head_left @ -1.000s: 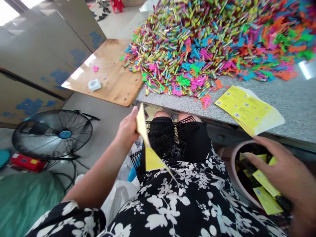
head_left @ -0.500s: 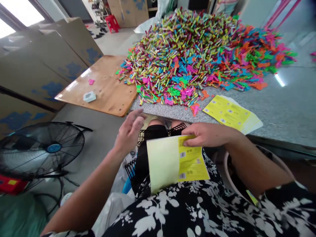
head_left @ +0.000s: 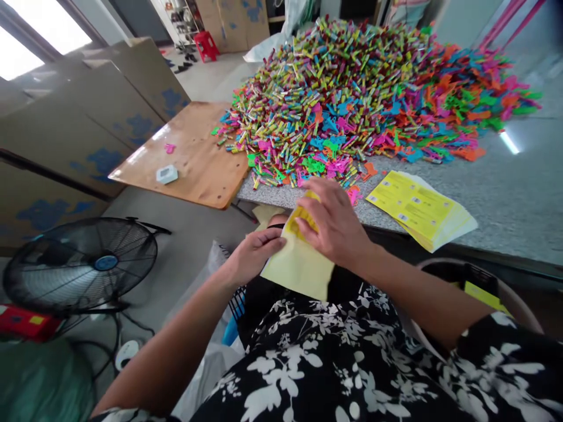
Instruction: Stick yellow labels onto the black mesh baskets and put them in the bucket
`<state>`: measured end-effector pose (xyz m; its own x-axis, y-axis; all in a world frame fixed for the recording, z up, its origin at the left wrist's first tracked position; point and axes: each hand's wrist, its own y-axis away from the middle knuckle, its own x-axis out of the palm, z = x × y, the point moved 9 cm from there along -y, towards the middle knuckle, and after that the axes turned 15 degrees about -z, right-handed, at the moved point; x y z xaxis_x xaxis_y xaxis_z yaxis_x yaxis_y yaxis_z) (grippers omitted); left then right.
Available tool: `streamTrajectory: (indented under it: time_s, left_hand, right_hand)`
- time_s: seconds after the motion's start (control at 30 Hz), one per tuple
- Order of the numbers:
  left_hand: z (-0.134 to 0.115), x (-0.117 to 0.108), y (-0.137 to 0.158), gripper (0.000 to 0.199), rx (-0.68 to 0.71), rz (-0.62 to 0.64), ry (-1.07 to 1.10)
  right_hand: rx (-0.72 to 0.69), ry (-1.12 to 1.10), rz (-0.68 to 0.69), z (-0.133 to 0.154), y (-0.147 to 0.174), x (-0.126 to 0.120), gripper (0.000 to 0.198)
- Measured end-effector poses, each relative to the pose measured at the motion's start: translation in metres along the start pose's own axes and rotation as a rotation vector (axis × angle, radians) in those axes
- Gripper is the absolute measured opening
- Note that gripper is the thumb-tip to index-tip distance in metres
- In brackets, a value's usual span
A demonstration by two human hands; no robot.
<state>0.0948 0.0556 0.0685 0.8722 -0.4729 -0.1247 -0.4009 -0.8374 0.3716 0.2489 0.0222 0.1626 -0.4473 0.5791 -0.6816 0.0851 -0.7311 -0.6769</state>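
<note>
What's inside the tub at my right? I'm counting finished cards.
One yellow card shows inside the tub, over a dark liner. The right arm and the tub's rim hide the rest.

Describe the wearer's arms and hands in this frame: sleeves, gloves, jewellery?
Both hands are bare: the left hand and right hand show no gloves, rings or watch. Forearms are uncovered. The right arm ends in a short sleeve of black fabric with a white floral print, matching the garment over the lap; the left sleeve barely shows at the frame's bottom edge.

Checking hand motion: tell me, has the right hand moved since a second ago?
Yes. The right hand moved from the round bin leftward to the pale yellow sheet.
</note>
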Motion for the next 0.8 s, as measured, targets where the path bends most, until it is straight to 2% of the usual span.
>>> streamTrajectory:
  time_s: [0.07,0.13,0.33,0.43,0.53,0.67,0.8]
  left_hand:
    - [0.011,0.004,0.000,0.042,-0.042,-0.031,0.180]
    - [0.012,0.009,0.001,0.043,-0.015,-0.053,0.232]
    - [0.000,0.017,0.006,0.034,0.170,-0.014,0.032]
    - [-0.003,0.015,0.007,0.029,0.237,-0.006,-0.057]
    - [0.000,0.014,0.008,0.025,0.242,-0.002,-0.094]
    - [0.000,0.015,0.011,0.030,0.202,0.022,-0.040]
    - [-0.001,0.007,0.010,0.034,0.147,-0.010,0.018]
  right_hand:
    - [0.049,-0.039,-0.146,0.003,0.015,-0.005,0.028]
    - [0.082,-0.109,-0.156,0.006,0.028,0.003,0.029]
    - [0.124,-0.317,-0.071,0.004,0.037,0.025,0.016]
    - [0.130,-0.402,-0.048,0.003,0.035,0.025,0.011]
    - [0.162,-0.462,-0.061,0.002,0.033,0.021,0.006]
    - [0.300,-0.586,-0.051,-0.003,0.034,0.022,0.011]
    - [0.535,-0.687,-0.095,-0.023,0.041,0.029,0.014]
